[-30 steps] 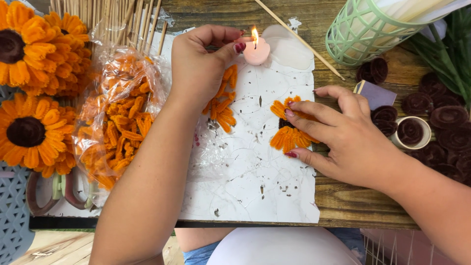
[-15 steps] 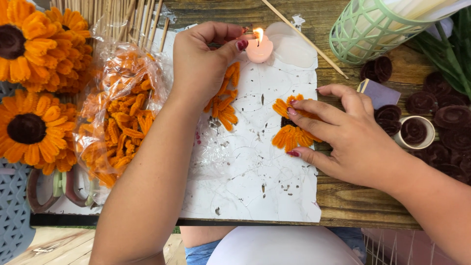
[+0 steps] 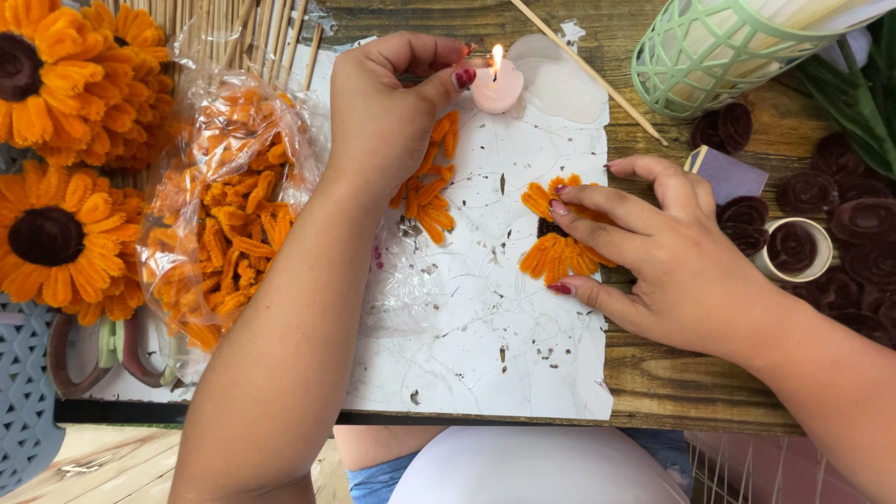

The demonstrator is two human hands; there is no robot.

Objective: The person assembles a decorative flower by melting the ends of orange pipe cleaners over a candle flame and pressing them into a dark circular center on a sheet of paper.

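Two hands busy, flame close.
Your left hand [image 3: 392, 112] pinches something small I cannot make out beside the lit candle [image 3: 497, 86], risking a burn; your right hand [image 3: 653, 247], grip released, presses the half-made orange flower [image 3: 553, 254].

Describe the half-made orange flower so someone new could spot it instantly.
Start at the white sheet on the wooden table. Near its right edge, under the right hand, lies the half-made flower: orange fuzzy petals around a dark centre. Unlike the loose petals by the candle, its petals are joined together.

Counted: 1 lit candle [image 3: 496, 86], 3 finished sunflowers [image 3: 56, 238], 1 green basket [image 3: 723, 51], 2 hands seen.
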